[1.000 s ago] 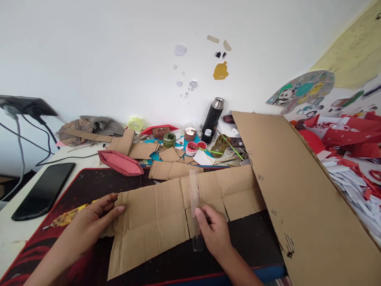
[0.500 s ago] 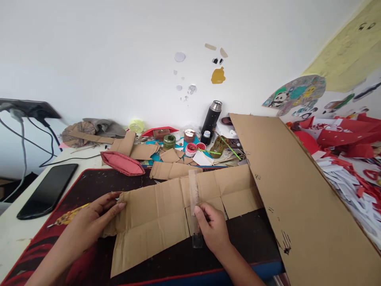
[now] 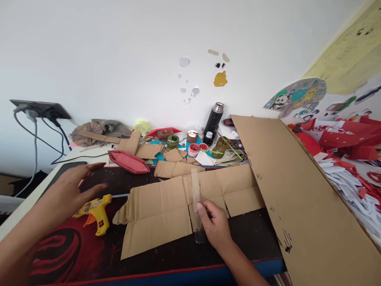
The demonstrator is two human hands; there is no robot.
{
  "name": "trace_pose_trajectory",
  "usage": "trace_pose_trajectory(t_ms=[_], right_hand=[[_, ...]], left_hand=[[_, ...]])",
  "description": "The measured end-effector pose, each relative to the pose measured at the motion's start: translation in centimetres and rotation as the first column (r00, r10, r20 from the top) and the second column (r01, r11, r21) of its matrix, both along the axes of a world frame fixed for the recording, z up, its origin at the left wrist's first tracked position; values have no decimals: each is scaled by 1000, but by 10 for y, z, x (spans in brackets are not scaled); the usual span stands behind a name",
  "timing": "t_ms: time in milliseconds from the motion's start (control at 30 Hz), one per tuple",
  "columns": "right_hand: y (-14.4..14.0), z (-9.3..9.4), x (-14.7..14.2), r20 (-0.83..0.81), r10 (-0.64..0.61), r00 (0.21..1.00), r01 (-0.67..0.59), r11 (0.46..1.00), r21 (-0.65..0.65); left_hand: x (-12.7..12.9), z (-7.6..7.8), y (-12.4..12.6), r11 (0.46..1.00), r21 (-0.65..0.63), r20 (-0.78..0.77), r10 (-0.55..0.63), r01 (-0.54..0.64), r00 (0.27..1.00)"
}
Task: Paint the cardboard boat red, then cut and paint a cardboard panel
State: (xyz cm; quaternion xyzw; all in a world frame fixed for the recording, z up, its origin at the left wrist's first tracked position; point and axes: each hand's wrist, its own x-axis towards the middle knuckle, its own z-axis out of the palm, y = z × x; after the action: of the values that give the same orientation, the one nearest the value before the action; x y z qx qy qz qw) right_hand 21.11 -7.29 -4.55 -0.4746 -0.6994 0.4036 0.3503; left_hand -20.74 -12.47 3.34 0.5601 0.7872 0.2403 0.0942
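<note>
My right hand [image 3: 214, 223] grips a clear ruler [image 3: 196, 186] that lies upright across a creased, partly slit cardboard piece [image 3: 160, 202]. Lifted off the cardboard, my left hand [image 3: 76, 186] is empty with thumb and fingers apart. It hovers above and left of a yellow glue gun [image 3: 99, 210] with an orange trigger, which lies on the dark red-and-black mat [image 3: 143, 266]. A red hexagonal cardboard piece [image 3: 128, 161] rests behind the glue gun, near the mat's back edge.
A large cardboard sheet [image 3: 303, 190] leans along the right side. Paint jars [image 3: 172, 142], cardboard scraps, brushes and a black thermos [image 3: 213, 121] crowd the back by the wall. A phone [image 3: 67, 169] lies at left, partly behind my left hand. Paper strips [image 3: 342, 178] are piled far right.
My left hand has let go of the cardboard's left end and moved left and up, opening. The glue gun, mostly hidden before, now shows. My right hand stays on the ruler.
</note>
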Motion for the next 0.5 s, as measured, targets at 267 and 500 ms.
trace_pose_trajectory(t_ms=[267,500], right_hand=[[-1,-1,-1,2,-12,1000,12,1000,5],[-2,-2,0,4,-14,1000,14,998,56]], left_hand=[[-17,1,63,922,-250,-349,-371,296,861],[-21,-11,108,823,-461,-476,-545,332,690]])
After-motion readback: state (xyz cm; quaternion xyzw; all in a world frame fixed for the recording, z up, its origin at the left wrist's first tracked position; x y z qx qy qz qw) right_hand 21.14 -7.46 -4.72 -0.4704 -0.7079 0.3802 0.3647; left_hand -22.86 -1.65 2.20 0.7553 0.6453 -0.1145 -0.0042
